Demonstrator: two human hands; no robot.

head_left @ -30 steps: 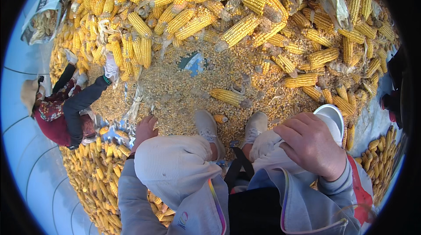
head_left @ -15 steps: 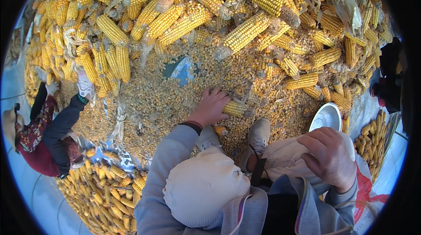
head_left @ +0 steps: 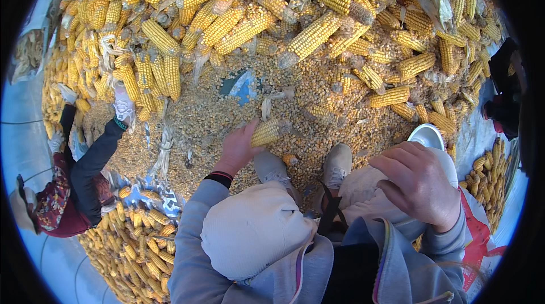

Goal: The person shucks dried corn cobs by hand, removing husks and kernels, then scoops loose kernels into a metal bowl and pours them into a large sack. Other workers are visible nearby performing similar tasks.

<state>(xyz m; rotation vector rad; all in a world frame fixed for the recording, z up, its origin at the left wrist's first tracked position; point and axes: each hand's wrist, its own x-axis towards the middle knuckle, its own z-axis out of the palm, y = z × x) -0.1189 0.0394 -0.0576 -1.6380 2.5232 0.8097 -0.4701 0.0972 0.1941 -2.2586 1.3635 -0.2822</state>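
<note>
Kernel-covered ground here, so the left hand has its fingers round a corn cob left of the white bowl, probably for control, right hand seemingly empty, fingers loosely spread near that bowl.

Bowl partly behind right grip

1 co-worker sits left, 1 red-and-white sack lies right.

Yellow corn cob, apparently unshelled
</note>
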